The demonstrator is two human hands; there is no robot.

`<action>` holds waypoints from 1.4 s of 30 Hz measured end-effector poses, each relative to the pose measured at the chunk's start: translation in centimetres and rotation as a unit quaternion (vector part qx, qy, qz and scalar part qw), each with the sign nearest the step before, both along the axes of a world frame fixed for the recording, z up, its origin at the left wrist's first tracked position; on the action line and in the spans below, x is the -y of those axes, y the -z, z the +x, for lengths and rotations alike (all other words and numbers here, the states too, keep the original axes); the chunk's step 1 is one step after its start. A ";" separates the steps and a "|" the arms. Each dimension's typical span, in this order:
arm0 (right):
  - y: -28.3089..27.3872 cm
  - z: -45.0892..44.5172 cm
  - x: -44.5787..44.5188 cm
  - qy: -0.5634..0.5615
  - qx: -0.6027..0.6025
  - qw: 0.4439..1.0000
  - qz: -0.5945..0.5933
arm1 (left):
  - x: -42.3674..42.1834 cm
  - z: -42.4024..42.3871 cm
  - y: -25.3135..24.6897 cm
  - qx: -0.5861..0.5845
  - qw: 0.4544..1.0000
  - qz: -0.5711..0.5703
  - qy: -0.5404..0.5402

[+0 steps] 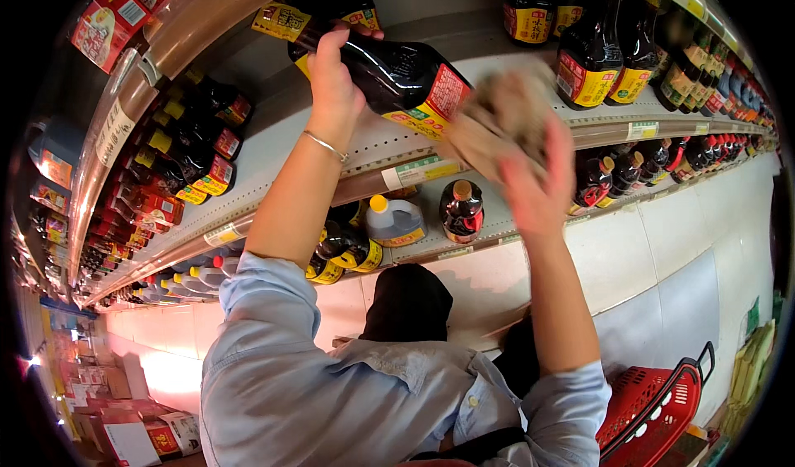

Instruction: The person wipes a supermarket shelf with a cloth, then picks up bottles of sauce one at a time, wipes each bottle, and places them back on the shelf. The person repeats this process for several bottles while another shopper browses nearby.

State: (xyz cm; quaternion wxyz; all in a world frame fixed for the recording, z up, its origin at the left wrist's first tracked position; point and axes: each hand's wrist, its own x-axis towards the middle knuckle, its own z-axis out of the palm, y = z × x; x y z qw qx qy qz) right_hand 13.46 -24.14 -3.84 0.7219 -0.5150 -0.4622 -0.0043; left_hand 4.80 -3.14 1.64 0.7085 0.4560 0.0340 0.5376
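Observation:
My left hand [335, 82] grips a large dark sauce bottle [397, 76] near its neck. The bottle is tilted over the shelf, its yellow-wrapped cap to the upper left and its base to the right. My right hand [537, 181], blurred, holds a crumpled beige-brown cloth [503, 119] against or close to the bottle's base; actual contact is too blurred to tell. Behind my left fingers stand other dark bottles [360, 17], partly hidden. More sauce bottles with red and yellow labels [590, 63] stand at the right on this shelf.
The metal shelf edge [484, 156] carries price tags. On the lower shelf are a yellow-capped jug [394, 218] and a cork-coloured-capped bottle [461, 212]. Bottles crowd the left shelf section [186, 150]. A red shopping basket [652, 405] is at the lower right, cardboard boxes [136, 430] at the lower left.

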 end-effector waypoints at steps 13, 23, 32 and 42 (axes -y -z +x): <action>3.5 -1.3 2.7 0.039 0.223 0.937 -0.266 | -3.3 1.8 -0.4 -0.041 0.993 -0.110 0.013; 9.3 -3.2 8.7 0.037 0.055 0.960 -0.273 | -8.7 2.8 -1.9 -0.151 0.986 0.015 0.072; 11.9 -3.1 9.3 0.046 -0.007 0.955 -0.293 | -9.3 1.9 -1.7 -0.122 0.989 -0.005 0.085; 15.3 -2.5 10.3 0.097 -0.065 0.951 -0.287 | -8.8 3.0 -2.4 -0.212 0.966 0.037 0.142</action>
